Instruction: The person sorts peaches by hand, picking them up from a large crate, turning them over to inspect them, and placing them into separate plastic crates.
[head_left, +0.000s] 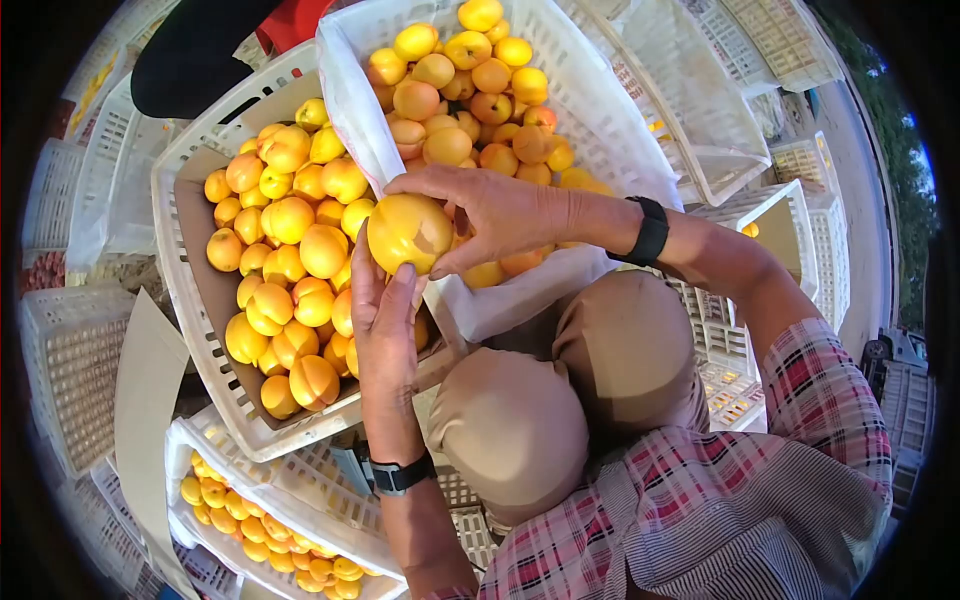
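Fingers of the left hand [385, 325] and right hand [505, 210] grip one large yellow fruit [408, 230] together, toward ten o'clock from mid-view, above where two crates meet. The left thumb presses at the fruit's six o'clock; the right forefinger arches over its twelve, thumb near five. Pressing hard there could bruise the flesh. If both thumbs slackened, the smooth skin might slip, dropping it toward nine o'clock into the cardboard-lined crate [224, 342] or toward one into the cloth-lined crate [600, 130].
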